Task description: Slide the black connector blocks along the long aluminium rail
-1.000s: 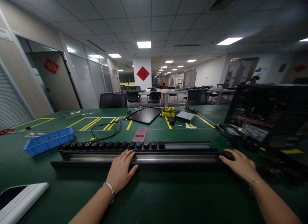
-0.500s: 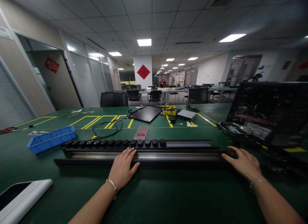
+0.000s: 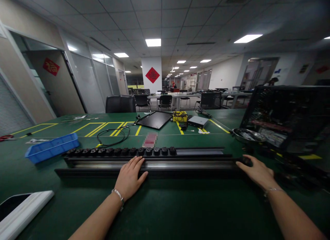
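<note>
A long black metal rail (image 3: 180, 166) lies across the green table (image 3: 165, 209) in front of me. A row of several black sockets (image 3: 118, 151) runs along its far side. My left hand (image 3: 129, 177) rests flat on the rail's near edge, fingers stretched out. My right hand (image 3: 256, 172) lies on the rail's right end, fingers extended over it, holding nothing that I can see.
A blue bin (image 3: 51, 148) stands at the left, a white device (image 3: 23, 212) at the near left corner. A black cable loop (image 3: 113, 138), a dark panel (image 3: 154, 120), a yellow box (image 3: 180, 117) and a grey box (image 3: 198, 121) lie farther back. A metal bowl (image 3: 248, 135) and an open black chassis (image 3: 288, 118) stand at the right.
Both hands stay on the rail in nearly the same places. The view has shifted slightly as my head moved.
</note>
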Demonstrator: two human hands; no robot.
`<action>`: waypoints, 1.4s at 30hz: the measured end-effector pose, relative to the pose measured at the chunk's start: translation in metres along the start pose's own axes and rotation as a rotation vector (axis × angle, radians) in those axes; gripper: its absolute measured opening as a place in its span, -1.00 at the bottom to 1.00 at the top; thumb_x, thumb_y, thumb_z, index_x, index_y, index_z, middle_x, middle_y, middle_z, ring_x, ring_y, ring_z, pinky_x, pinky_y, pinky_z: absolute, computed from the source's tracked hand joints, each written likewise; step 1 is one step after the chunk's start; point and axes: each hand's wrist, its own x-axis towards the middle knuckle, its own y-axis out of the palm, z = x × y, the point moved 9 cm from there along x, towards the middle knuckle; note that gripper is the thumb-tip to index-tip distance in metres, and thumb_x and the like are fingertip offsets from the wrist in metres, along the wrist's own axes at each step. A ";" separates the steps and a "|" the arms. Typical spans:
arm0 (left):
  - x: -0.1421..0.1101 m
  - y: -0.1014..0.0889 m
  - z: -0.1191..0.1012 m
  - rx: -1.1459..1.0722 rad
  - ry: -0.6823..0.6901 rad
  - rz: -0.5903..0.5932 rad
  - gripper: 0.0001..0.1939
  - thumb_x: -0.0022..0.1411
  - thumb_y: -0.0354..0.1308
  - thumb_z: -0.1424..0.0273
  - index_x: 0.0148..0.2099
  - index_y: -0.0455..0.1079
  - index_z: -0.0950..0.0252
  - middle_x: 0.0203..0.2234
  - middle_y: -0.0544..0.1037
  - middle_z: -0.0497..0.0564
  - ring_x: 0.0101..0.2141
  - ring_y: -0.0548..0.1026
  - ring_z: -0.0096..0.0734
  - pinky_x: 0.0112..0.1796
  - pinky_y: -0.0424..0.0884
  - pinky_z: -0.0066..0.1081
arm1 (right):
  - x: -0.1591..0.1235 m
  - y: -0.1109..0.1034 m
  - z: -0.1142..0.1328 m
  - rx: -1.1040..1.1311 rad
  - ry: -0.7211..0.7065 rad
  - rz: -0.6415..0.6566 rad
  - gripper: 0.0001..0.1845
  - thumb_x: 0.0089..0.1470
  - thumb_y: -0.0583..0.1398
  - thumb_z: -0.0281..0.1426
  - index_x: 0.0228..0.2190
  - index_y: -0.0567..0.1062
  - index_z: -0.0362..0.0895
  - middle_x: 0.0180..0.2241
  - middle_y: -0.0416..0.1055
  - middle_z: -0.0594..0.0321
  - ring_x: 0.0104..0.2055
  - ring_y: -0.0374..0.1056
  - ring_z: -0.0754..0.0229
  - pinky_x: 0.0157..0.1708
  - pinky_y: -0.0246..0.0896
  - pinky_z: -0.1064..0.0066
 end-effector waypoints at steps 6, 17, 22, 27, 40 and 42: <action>0.000 0.000 0.000 0.015 -0.004 0.026 -0.52 0.22 -0.09 0.17 0.13 0.21 0.25 0.11 0.30 0.07 0.12 0.20 -0.19 0.01 0.22 -0.18 | -0.001 -0.002 -0.002 0.041 0.003 -0.033 -0.37 -0.16 0.05 -0.03 -0.09 0.37 -0.11 -0.07 0.36 0.00 0.02 0.22 -0.15 -0.02 0.05 0.04; 0.001 0.002 0.003 0.020 0.006 0.002 -0.52 0.21 -0.09 0.18 0.12 0.24 0.27 0.09 0.32 0.09 0.11 0.22 -0.18 0.01 0.24 -0.18 | -0.009 -0.006 0.006 0.097 0.006 -0.047 -0.48 -0.12 0.06 -0.13 -0.10 0.38 -0.03 -0.10 0.37 0.11 0.02 0.22 -0.05 -0.03 0.06 0.11; 0.001 0.005 0.004 0.034 0.007 0.025 -0.50 0.22 -0.12 0.15 0.13 0.22 0.29 0.10 0.31 0.09 0.11 0.22 -0.17 0.01 0.23 -0.17 | -0.015 -0.008 0.010 0.136 0.004 -0.028 -0.49 -0.08 0.06 -0.14 -0.08 0.36 -0.07 -0.08 0.33 0.06 0.05 0.18 -0.09 0.01 0.00 0.08; 0.002 0.003 0.003 0.047 0.007 0.032 -0.49 0.23 -0.17 0.13 0.13 0.23 0.27 0.10 0.31 0.06 0.11 0.23 -0.16 0.00 0.24 -0.15 | -0.018 -0.010 0.011 0.124 0.003 -0.026 -0.52 -0.05 0.06 -0.17 -0.07 0.34 -0.07 -0.07 0.33 0.05 0.04 0.19 -0.04 0.01 0.00 0.11; -0.004 0.030 0.028 0.019 0.087 -0.017 -0.40 0.11 -0.11 0.02 0.10 0.23 0.26 0.11 0.28 0.10 0.13 0.19 -0.05 0.06 0.16 -0.08 | -0.019 -0.013 -0.005 0.254 0.110 -0.111 -0.53 -0.10 0.12 -0.22 -0.08 0.33 0.00 -0.12 0.39 0.17 -0.12 0.33 0.07 -0.16 0.20 0.30; -0.004 0.031 0.028 0.017 0.099 -0.007 -0.44 0.12 -0.10 0.03 0.06 0.26 0.25 0.12 0.27 0.11 0.12 0.19 -0.07 0.07 0.15 -0.09 | -0.020 -0.015 -0.009 0.267 0.130 -0.113 -0.54 -0.09 0.11 -0.22 -0.08 0.33 -0.01 -0.15 0.40 0.17 -0.16 0.35 0.07 -0.21 0.22 0.32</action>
